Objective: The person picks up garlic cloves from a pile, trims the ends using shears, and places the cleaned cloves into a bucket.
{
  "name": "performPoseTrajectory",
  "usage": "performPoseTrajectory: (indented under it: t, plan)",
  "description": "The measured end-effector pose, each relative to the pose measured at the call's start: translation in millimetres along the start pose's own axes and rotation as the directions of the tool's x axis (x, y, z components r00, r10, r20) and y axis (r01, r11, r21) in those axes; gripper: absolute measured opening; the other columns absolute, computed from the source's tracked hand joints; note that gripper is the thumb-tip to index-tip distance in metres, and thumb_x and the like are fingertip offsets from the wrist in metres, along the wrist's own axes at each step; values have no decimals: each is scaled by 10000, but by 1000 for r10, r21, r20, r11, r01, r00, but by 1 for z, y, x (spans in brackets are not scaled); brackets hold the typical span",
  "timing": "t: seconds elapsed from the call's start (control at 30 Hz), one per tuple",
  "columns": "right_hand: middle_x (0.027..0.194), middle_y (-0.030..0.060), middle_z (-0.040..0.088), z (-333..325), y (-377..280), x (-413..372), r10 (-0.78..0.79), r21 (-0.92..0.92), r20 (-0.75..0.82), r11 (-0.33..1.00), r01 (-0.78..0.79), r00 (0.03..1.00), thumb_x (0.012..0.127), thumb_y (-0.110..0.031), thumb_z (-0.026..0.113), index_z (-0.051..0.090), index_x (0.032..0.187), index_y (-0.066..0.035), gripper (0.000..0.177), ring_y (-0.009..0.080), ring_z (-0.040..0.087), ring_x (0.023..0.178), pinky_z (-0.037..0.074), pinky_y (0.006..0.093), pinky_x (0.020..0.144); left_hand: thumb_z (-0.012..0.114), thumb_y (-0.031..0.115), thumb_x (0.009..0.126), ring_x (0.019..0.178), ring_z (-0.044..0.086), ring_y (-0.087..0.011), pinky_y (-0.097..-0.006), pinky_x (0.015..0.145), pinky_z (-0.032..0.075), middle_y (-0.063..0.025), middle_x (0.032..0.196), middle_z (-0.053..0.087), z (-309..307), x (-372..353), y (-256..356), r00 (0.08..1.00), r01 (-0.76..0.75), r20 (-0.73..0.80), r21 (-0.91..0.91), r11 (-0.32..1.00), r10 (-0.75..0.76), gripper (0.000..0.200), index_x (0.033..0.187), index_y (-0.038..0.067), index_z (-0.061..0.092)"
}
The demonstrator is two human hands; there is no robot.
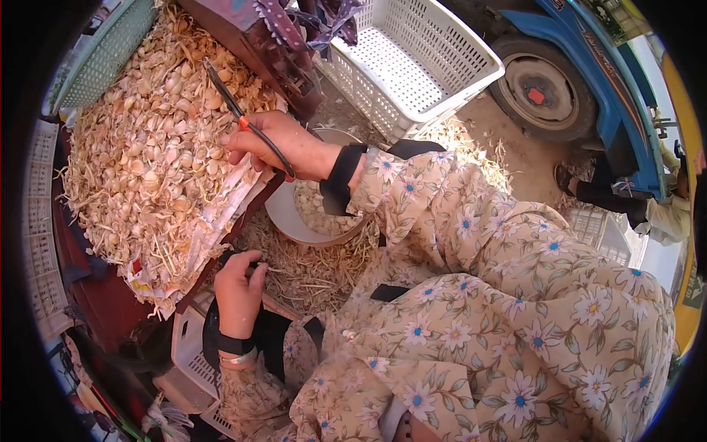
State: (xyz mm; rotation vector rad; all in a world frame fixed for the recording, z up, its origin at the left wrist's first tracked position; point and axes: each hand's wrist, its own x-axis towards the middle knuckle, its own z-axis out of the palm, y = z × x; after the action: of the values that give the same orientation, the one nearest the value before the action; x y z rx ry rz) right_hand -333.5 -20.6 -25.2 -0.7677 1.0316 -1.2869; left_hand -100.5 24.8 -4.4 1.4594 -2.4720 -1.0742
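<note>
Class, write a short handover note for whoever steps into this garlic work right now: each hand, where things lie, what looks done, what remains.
Right hand: closed on a thin black tool with an orange collar, at the heap's edge.
Left hand: fingers curled at the lower edge of the dark red tray; what it grips is unclear.
Heap of pale garlic cloves and husks: on a printed sheet on the tray.
Round white bowl: under the right wrist.
White plastic lattice crate: beyond the bowl, nothing in it.
Done: the bowl is partly filled with cloves.
Left: the large heap.
</note>
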Motion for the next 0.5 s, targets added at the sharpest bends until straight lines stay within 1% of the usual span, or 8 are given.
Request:
performPoseTrajectory:
  t: [0.03,0.1,0.13,0.17,0.27,0.37,0.47,0.5]
  plan:
    - [667,35,601,0,0,0,-7,14,-16,1000,7,1000,814,-333,602,595,747,-11,329,63,471,477,374,212,437,602,0,770,599,568,-164,-256,581,451,-95,783,592,1,17,-3,990,-41,-137,-138,990,22,141,911,-2,597]
    - [666,32,600,0,-2,-1,20,13,-13,1000,-20,1000,813,-329,601,592,739,-18,320,63,475,479,378,213,439,590,9,797,630,562,-107,-235,579,446,-72,763,592,-11,48,12,953,-71,-298,-31,997,58,136,929,-25,594]
    - [666,30,600,0,-3,-1,33,13,-9,999,-33,999,813,-328,601,590,736,-21,316,63,477,480,380,213,439,591,7,798,639,561,-96,-215,587,443,-67,765,591,-13,65,13,924,-61,-382,-81,995,26,159,955,-21,594]
    - [661,23,595,1,-7,-3,50,-7,-3,999,-50,999,818,-322,597,593,734,-30,304,59,481,483,385,211,441,612,43,787,648,593,-149,-259,597,462,-90,796,617,-15,85,5,876,-127,-472,-35,991,96,188,966,-13,605]
    - [655,18,590,2,7,5,25,6,30,1000,-26,999,827,-323,589,598,739,-32,304,57,484,483,390,209,443,646,95,758,675,619,-219,-320,619,477,-124,821,637,-20,133,-24,886,-59,-429,265,963,173,235,969,-4,618]
    - [658,13,589,3,8,5,37,20,39,999,-38,999,832,-318,587,595,755,-39,290,57,481,482,385,207,440,662,122,732,696,623,-275,-365,641,479,-151,832,641,-17,145,-14,925,54,-360,443,895,123,251,951,3,631]
    - [662,13,588,2,5,2,19,2,47,1000,-19,999,832,-324,586,598,779,-36,292,62,477,481,382,207,438,640,88,733,666,620,-226,-332,616,477,-127,797,642,-22,142,4,943,134,-334,409,903,12,207,920,2,623]
    - [662,14,587,1,3,1,22,0,48,1000,-22,999,831,-326,587,598,782,-35,295,62,477,482,382,207,439,626,78,744,652,610,-200,-311,598,472,-114,789,639,-22,142,-2,915,98,-402,272,957,20,195,924,5,611]
